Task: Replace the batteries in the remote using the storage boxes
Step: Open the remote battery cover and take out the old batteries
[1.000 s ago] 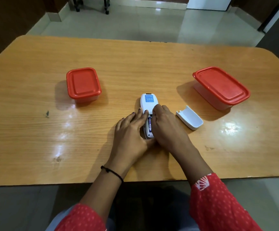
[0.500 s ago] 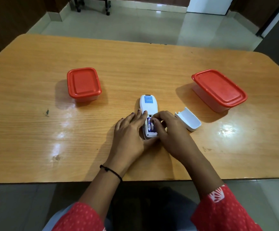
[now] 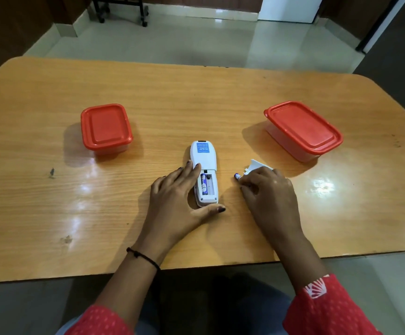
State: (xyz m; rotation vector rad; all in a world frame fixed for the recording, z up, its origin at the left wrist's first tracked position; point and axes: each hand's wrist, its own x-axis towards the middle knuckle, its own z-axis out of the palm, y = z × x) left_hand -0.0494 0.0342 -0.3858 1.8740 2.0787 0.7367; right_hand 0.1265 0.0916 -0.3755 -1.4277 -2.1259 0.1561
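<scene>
**Kid:** Why is the left hand [image 3: 177, 199] lying flat, fingers spread, beside the remote [image 3: 205, 175]?

**Friend:** It is keeping the remote from sliding on the table [image 3: 51, 213]. One battery [image 3: 203, 183] is sitting inside.

**Kid:** And the right hand [image 3: 268, 189]?

**Friend:** It is pinching another battery [image 3: 237, 176], near the cover [image 3: 254, 166]. Both red-lidded boxes [image 3: 105, 128] [image 3: 303, 131] are sitting closed, maybe waiting.

Left hand [image 3: 172, 199] steadying remote [image 3: 204, 174], right hand [image 3: 269, 189] pinching battery [image 3: 237, 176]
</scene>
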